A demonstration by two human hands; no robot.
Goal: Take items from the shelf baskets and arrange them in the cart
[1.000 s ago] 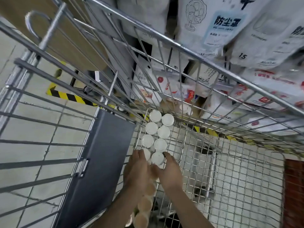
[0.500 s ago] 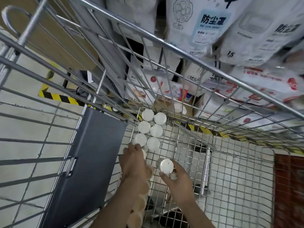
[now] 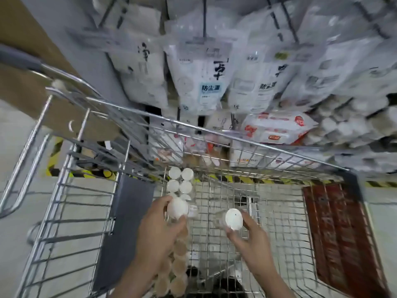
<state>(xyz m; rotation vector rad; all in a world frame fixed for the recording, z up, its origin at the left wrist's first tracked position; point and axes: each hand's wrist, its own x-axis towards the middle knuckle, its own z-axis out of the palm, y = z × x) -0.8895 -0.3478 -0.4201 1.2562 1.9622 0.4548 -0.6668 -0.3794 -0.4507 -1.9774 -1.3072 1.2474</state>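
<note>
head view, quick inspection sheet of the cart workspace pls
surface: wire cart floor, partly bare mesh.
job's things: white-capped bottles stand in paired rows along the cart's left side; one more bottle in each hand.
clutter: dark grey panel leaning inside the cart's left wall.
grippers: left hand grips a capped bottle; right hand holds another capped bottle, fingers curled around it.
cables: nothing seen.
surroundings: white packaged goods hanging on the shelf; yellow-black floor tape.
</note>
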